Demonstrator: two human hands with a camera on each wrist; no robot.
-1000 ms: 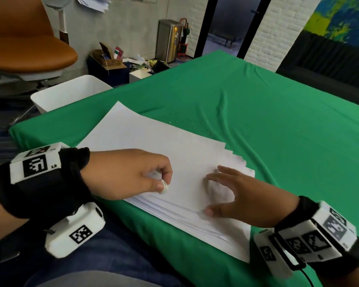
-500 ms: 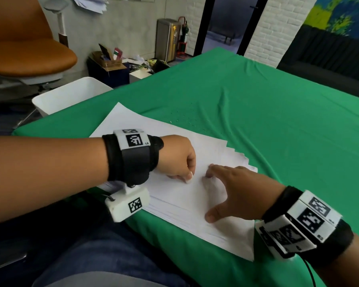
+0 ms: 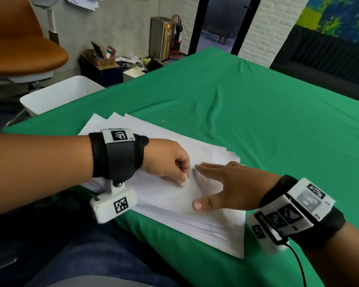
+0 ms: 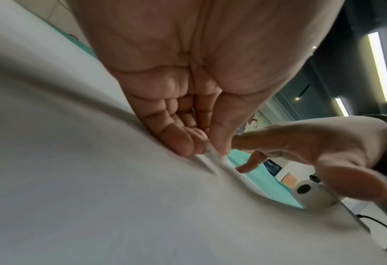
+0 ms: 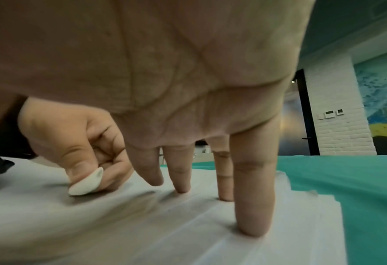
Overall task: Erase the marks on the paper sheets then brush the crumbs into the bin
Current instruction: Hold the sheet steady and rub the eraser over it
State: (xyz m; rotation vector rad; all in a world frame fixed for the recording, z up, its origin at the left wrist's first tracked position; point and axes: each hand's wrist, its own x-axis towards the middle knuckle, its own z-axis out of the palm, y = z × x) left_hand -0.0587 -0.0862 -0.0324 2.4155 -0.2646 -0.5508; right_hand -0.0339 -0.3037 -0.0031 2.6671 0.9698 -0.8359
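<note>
A fanned stack of white paper sheets [image 3: 166, 204] lies at the near edge of the green table. My left hand [image 3: 170, 162] pinches a small white eraser [image 3: 184, 182] between thumb and forefinger, its tip pressed on the top sheet [image 5: 142, 224]; the eraser [image 5: 87, 182] shows clearly in the right wrist view. My right hand [image 3: 228, 183] lies flat with straight spread fingers [image 5: 253, 206] on the sheet just right of the eraser. White crumbs [image 3: 178, 118] are scattered on the cloth beyond the stack. A white bin [image 3: 58, 96] stands beside the table's left edge.
The green cloth [image 3: 267, 131] stretches far and right, with a fold near the middle. An orange chair [image 3: 23, 52] and floor clutter sit behind the bin. My lap in blue trousers [image 3: 81, 259] is below the table's near edge.
My left hand with the eraser has moved right across the sheet, close to my right fingertips. My right fingers flattened out on the paper, and the stack's far corners fanned apart.
</note>
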